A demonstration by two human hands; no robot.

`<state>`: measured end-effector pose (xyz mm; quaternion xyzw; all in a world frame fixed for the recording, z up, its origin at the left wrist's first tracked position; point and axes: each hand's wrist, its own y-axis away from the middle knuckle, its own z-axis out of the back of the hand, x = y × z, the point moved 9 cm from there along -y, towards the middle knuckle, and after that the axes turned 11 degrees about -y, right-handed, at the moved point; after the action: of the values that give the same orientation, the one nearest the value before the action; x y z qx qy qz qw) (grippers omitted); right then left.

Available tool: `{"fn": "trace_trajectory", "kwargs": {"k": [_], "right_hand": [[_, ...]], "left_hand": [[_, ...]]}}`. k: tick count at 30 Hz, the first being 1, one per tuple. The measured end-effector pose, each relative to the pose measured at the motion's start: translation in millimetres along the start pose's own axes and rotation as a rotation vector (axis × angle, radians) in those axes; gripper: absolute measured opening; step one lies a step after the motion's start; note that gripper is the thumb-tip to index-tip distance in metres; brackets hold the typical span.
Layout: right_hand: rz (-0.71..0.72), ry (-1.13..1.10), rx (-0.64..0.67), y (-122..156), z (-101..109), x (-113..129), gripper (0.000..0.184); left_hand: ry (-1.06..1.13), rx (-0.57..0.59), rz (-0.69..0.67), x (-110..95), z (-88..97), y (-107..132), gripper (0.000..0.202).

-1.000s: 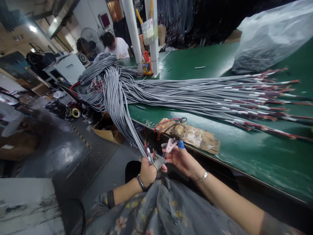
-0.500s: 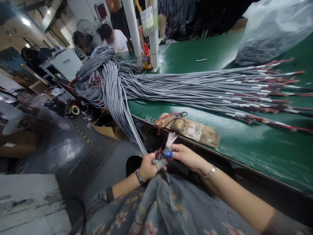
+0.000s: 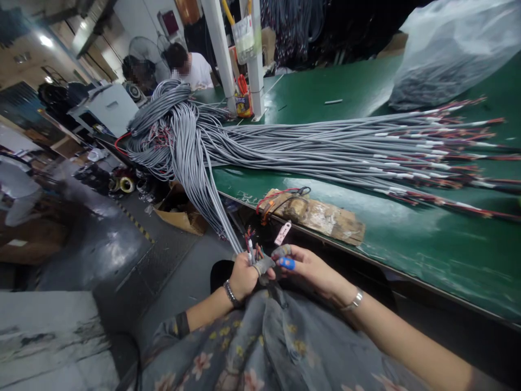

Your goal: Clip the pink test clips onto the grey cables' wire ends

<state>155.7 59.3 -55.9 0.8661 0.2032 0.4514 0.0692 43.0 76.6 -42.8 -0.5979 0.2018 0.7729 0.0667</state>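
Close to my body, my left hand (image 3: 243, 277) is closed round a few grey cables (image 3: 228, 228) that hang down from the bench. Above its fingers stick the stripped cable ends (image 3: 250, 244), with thin coloured wires and a white sleeve; a grey wrap covers the thumb. Just to the right, my right hand (image 3: 313, 271) has its thumb and forefinger pinched together by the left thumb. It wears a blue band on the thumb and a grey wrap on a finger. What lies in that pinch is too small to make out. A pinkish-white tag (image 3: 283, 232) shows just above these fingers.
A long bundle of grey cables (image 3: 285, 141) lies across the green bench (image 3: 391, 228), stripped ends to the right. At the front edge is a worn wooden board (image 3: 325, 220). Behind stand a clear plastic bag (image 3: 459, 54) and a white post (image 3: 256, 70). A person sits beyond.
My right fingers have drawn back slightly from the wires in my left hand. The coloured wire ends, bunched between both hands before, now stand up from my left hand.
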Motion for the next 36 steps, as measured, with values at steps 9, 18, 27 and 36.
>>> {"fn": "trace_trajectory", "kwargs": {"k": [9, 18, 27, 36], "right_hand": [[0.082, 0.037, 0.046, -8.0, -25.2, 3.4, 0.037], [0.111, -0.033, -0.12, -14.4, -16.2, -0.2, 0.036], [0.042, -0.23, -0.058, -12.6, 6.9, -8.2, 0.03], [0.214, -0.099, -0.139, -23.5, 14.6, 24.7, 0.047]], "left_hand": [[-0.069, 0.074, -0.022, -13.1, -3.1, 3.6, 0.046], [0.118, -0.16, 0.004, 12.6, 8.8, -2.4, 0.043], [0.284, -0.206, 0.093, 3.2, 9.2, 1.7, 0.041], [0.257, -0.061, 0.066, -15.4, -8.0, -6.6, 0.036]]}}
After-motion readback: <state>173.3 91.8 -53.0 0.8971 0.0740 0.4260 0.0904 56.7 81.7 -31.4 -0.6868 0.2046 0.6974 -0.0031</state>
